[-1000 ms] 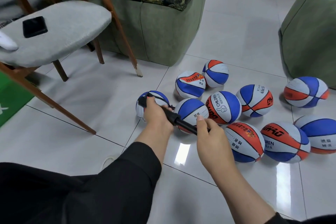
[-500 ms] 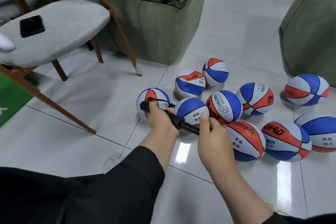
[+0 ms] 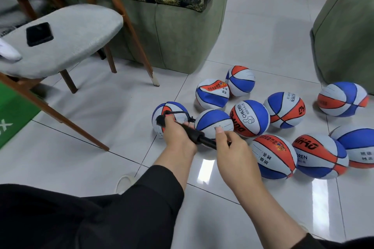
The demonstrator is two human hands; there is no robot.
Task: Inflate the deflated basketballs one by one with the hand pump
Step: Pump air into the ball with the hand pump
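Fingers [image 3: 172, 127] of the left hand [image 3: 178, 137] grasp the hand pump [image 3: 194, 134] barrel, steadying it against the leftmost basketball [image 3: 162, 111] on the floor, while the right hand [image 3: 232, 147] grips the handle to stroke.

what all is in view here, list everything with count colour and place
balls: nine, blue, white and orange, on the floor at right
pump: one, black, held over the balls, hose to the leftmost ball
chair: one, grey seat, wooden legs, upper left
phone: one, black, on the chair seat
sofa: one, green, top centre
pouf: one, green, right edge
mat: one, green, left edge
left hand: grips the pump barrel
right hand: grips the pump handle
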